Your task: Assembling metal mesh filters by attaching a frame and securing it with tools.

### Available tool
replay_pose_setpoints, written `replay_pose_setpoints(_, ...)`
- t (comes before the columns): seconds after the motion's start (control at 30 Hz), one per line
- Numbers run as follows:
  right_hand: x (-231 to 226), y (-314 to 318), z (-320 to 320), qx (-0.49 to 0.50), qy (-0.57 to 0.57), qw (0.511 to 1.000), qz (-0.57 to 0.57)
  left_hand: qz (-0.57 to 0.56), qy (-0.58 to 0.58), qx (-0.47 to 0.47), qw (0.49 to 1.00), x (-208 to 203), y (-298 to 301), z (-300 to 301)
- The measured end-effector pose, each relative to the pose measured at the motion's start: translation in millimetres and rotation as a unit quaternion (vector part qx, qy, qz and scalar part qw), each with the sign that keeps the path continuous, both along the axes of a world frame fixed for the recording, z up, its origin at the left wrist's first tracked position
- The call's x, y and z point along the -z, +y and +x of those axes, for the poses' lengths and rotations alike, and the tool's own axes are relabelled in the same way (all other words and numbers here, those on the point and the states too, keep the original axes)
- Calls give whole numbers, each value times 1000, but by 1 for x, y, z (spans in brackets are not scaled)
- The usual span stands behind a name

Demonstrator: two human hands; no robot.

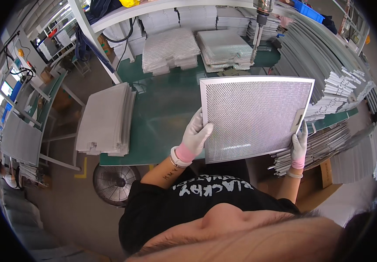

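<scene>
Between my two gloved hands I hold up a rectangular metal mesh filter panel (pixel 254 118) with a pale frame and a small slotted grip near its right edge. My left hand (pixel 196 133) is closed on the left edge, thumb on the face. At the lower right edge, my right hand (pixel 299 144) grips the frame close to the slot. The panel is tilted, its mesh face showing, above the near edge of the green-topped table (pixel 162 118). Both gloves are whitish with pink cuffs; the fingers behind the panel are hidden.
A stack of mesh sheets (pixel 103 118) lies on the table's left. Two more mesh piles, one left (pixel 171 48) and one right (pixel 223 46), sit at the back. A powered screwdriver (pixel 262 17) hangs above. Many frames (pixel 328 61) are stacked at right. A floor fan (pixel 116 183) stands below.
</scene>
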State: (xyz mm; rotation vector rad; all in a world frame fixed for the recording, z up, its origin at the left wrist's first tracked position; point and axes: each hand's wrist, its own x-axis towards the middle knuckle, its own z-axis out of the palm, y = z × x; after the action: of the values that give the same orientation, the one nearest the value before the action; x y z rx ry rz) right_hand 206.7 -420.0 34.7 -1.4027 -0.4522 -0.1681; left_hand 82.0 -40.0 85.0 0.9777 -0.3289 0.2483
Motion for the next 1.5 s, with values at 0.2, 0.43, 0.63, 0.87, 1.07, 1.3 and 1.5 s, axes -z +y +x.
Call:
replay_pose_setpoints(0.2, 3, 7, 1, 2, 14, 1000, 21, 8, -24, -22, 999, 1, 0, -2)
replay_pose_setpoints(0.43, 7, 17, -1, -29, 35, 999, 9, 12, -9, 37, 999, 19, 26, -14)
replay_pose_setpoints(0.63, 7, 124, 6, -140, 67, 986, -66, -15, -344, -77, 936, -52, 44, 0)
replay_pose_setpoints(0.87, 34, 224, 31, -96, -125, 943, -294, 274, -463, -50, 842, -103, 103, 7)
replay_pose_setpoints(1.07, 25, 170, 54, 205, -80, 717, -661, 508, -399, -405, 647, -101, 81, -14)
replay_pose_setpoints(1.3, 29, 119, 48, 48, -28, 802, -595, 622, -314, -417, 584, -53, 54, 31)
replay_pose_setpoints(1.5, -159, 118, -28, -164, -265, 878, -363, 535, -229, -479, 657, -44, 42, 43)
